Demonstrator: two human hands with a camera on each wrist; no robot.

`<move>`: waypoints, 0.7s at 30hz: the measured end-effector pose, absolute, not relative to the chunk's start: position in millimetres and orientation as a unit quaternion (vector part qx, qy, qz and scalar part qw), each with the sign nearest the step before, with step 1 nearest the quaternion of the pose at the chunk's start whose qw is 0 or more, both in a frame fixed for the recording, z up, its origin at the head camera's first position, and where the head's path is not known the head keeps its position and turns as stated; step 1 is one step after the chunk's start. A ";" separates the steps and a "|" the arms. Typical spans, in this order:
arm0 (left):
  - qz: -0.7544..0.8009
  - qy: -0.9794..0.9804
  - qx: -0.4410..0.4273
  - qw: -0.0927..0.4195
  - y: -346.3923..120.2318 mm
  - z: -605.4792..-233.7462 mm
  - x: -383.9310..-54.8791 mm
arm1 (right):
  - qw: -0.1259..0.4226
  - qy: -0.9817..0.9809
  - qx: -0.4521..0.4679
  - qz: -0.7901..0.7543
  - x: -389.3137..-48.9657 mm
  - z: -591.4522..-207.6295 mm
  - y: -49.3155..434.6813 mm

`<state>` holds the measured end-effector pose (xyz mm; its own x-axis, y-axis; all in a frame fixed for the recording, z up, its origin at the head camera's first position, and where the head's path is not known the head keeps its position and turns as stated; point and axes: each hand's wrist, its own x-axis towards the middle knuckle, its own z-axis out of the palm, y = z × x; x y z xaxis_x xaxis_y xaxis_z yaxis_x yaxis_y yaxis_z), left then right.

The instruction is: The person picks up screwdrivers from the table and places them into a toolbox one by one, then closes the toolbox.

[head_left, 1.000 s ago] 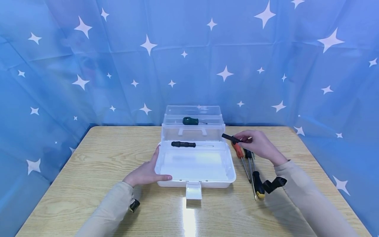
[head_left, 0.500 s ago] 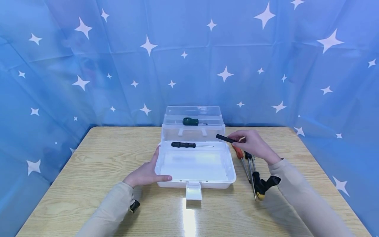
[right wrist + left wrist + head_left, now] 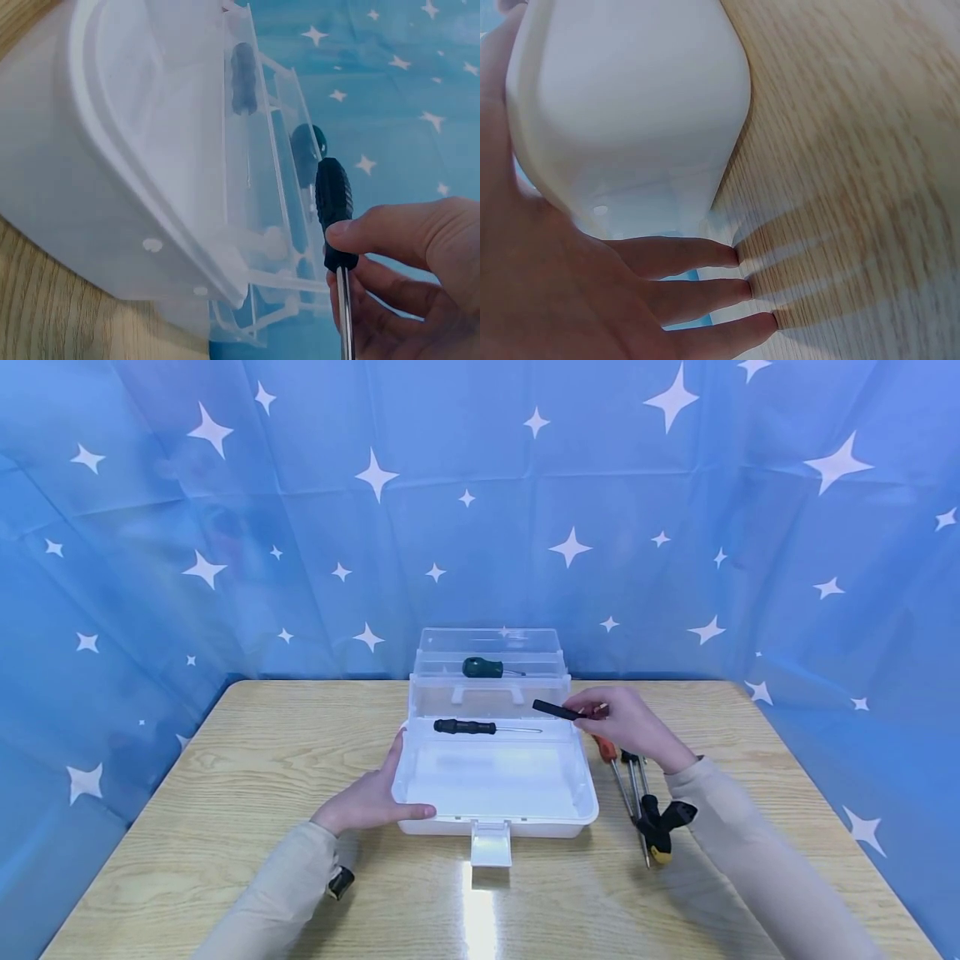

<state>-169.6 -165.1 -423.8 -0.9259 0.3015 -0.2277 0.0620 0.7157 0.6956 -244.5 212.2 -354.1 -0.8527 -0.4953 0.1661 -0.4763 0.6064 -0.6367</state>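
My right hand (image 3: 618, 720) pinches a screwdriver (image 3: 334, 199) by its black ribbed handle, thumb on one side and fingers on the other. In the head view the handle points left, over the back right corner of an open white toolbox (image 3: 525, 820). A black-handled screwdriver (image 3: 465, 727) lies in the box's lower tray, and a green-handled screwdriver (image 3: 482, 667) sits on the upper tier. Against the box's left side rests my left hand (image 3: 367, 797), its thumb over the front rim. The left wrist view shows three fingers (image 3: 712, 289) stretched out, their tips at the table.
Right of the box, several screwdrivers lie on the wooden table (image 3: 285, 735), among them a red-handled one (image 3: 605, 748) and one with a black and yellow handle (image 3: 658, 842). The box's latch (image 3: 491, 843) hangs forward. A blue starry curtain (image 3: 480, 527) stands behind.
My right hand has moved left with the screwdriver, bringing its handle from beside the box to over the back right corner. The left hand has stayed against the box.
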 end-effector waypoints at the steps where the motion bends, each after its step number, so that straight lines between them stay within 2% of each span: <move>1: 0.364 0.911 0.100 0.165 -165.1 -423.9 -169.5 | 0.014 0.896 -0.271 -0.350 -244.7 -354.0 211.1; 21: 0.359 0.913 0.098 0.167 -165.5 -422.8 -169.2 | 0.029 0.886 -0.298 -0.355 -246.5 -350.1 191.2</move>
